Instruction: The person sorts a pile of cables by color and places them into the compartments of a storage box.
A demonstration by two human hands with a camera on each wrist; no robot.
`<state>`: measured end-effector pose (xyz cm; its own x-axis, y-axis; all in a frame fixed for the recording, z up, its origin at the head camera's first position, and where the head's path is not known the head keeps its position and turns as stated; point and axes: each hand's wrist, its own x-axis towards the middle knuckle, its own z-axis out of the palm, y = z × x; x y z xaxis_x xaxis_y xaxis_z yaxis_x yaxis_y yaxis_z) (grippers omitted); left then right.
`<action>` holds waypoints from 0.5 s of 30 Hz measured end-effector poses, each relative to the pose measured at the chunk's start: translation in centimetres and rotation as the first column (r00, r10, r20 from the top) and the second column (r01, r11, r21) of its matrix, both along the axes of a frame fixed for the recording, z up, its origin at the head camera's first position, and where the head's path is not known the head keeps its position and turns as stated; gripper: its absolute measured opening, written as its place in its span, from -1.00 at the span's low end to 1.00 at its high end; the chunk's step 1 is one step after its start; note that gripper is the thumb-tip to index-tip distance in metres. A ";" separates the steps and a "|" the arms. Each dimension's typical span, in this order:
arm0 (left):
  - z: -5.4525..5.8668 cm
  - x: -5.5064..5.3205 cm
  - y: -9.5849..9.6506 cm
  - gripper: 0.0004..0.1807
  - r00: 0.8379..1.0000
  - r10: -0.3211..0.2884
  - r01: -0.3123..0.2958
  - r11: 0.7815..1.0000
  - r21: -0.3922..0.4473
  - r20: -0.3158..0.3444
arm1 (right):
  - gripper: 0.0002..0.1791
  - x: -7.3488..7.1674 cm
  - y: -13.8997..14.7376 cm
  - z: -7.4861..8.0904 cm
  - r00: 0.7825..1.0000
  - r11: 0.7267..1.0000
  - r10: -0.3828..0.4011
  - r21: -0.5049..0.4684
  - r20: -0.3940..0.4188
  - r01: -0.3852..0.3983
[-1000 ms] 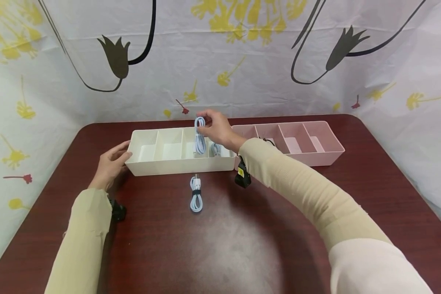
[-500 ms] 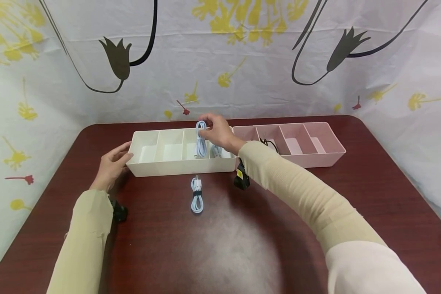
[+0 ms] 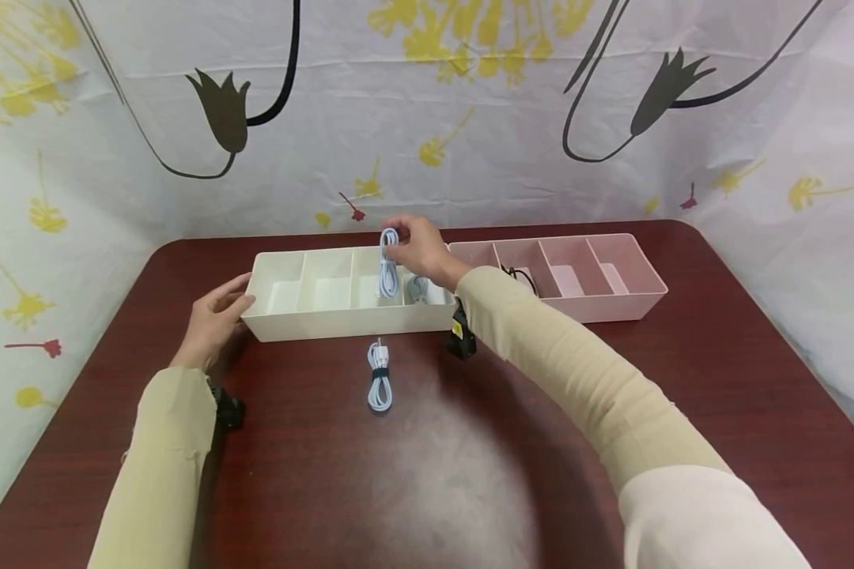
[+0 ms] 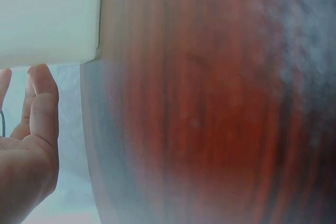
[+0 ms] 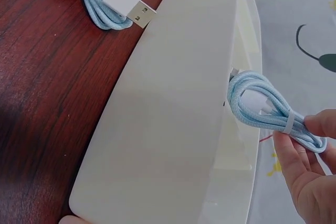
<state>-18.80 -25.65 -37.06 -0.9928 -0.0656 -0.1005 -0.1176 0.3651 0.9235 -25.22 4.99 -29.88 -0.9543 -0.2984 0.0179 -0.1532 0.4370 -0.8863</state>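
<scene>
My right hand (image 3: 421, 251) pinches a light-blue coiled USB cable (image 3: 388, 273), bound with a pale tie, between thumb and fingers. The cable hangs upright over the third compartment from the left of a white divided tray (image 3: 349, 322); the right wrist view shows its lower loop by the tray rim. At the tray's left end my left hand (image 3: 212, 320) rests its fingertips against the end wall. A second coiled light-blue cable (image 3: 379, 375), with a black strap and a USB plug, lies on the table before the tray. Another coiled cable (image 3: 418, 289) is in the rightmost compartment.
A pink divided tray (image 3: 612, 307) stands end to end with the white one, on its right, with a black cable (image 3: 518, 276) in one compartment. Behind the dark red wooden table (image 3: 427, 474) hangs a patterned white cloth (image 3: 313, 158).
The right hand and the cable it pinches stay over the same compartment, with only slight shifts. The right forearm has moved a little to the left. The left hand remains at the tray's end.
</scene>
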 end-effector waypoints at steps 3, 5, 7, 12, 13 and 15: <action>0.0 0.0 0.0 -0.41 1.000 0.001 -0.001 1.000 -0.001 0.002 | -0.60 0.0 0.0 -0.1 1.000 1.000 -0.007 -0.015 0.006 0.008; 0.1 0.0 0.1 -0.41 1.000 0.002 -0.002 1.000 -0.001 0.003 | -0.59 -0.1 -0.1 -0.1 1.000 1.000 -0.011 -0.021 0.011 0.011; 0.1 0.1 0.0 -0.41 1.000 0.004 -0.004 1.000 0.002 0.005 | -0.60 -0.1 -0.2 0.0 1.000 1.000 -0.010 -0.022 0.012 0.011; 0.1 0.1 0.0 -0.41 1.000 0.005 -0.005 1.000 0.016 0.010 | -0.60 -0.2 -0.4 0.2 1.000 1.000 -0.006 -0.024 0.027 0.007; 0.1 0.1 0.0 -0.41 1.000 0.005 -0.005 1.000 0.012 0.010 | -0.60 -0.3 -0.4 0.2 0.999 1.000 -0.004 -0.028 0.034 0.005; 0.2 0.0 0.0 -0.41 1.000 0.007 -0.007 1.000 0.009 0.013 | -0.60 -0.4 -0.4 0.1 0.999 1.000 -0.003 -0.029 0.046 0.004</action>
<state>-18.78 -25.62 -36.91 -0.9909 -0.0714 -0.1138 -0.1319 0.3563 0.9250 -25.64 4.59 -29.76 -0.9553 -0.2950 -0.0175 -0.1105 0.4116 -0.9046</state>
